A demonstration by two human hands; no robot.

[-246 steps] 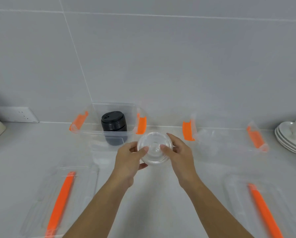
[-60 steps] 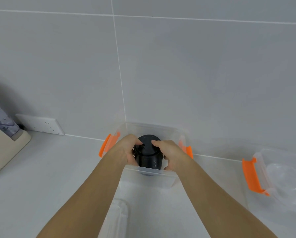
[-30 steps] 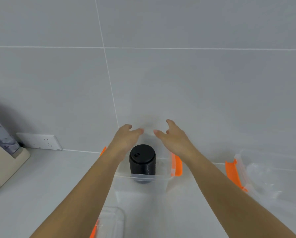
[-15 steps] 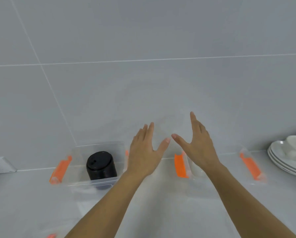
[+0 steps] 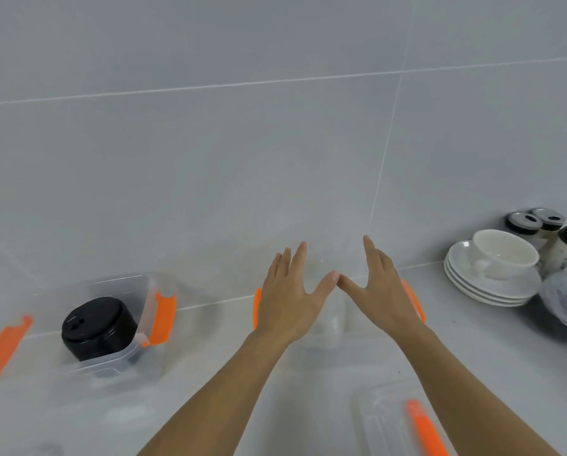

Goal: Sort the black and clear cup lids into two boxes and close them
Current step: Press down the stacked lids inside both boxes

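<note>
Right box (image 5: 338, 327): we see it at 12 o'clock from both wrists, directly beneath the hands; its long axis runs left to right between two orange latches (image 5: 417, 302).
Clear lids: we judge they sit inside this box, but clear on clear leaves them too faint to make out.
Left hand (image 5: 292, 299): flat, fingers spread, holding nothing.
Right hand (image 5: 379, 292): the same, empty; thumb tips look to meet over the box's middle.
Nearer hand: neither; each covers one end.
Box cover (image 5: 403, 422): at 5 o'clock of the right hand, on the counter (image 5: 229, 350), cut off by the frame edge.
Black lids (image 5: 99, 327): a stack in the left box (image 5: 124, 355), at 9 o'clock, well apart.
Next move: we judge the cover is wanted, nearer our right hand.
Hidden: the right box's rim, behind both palms.
</note>
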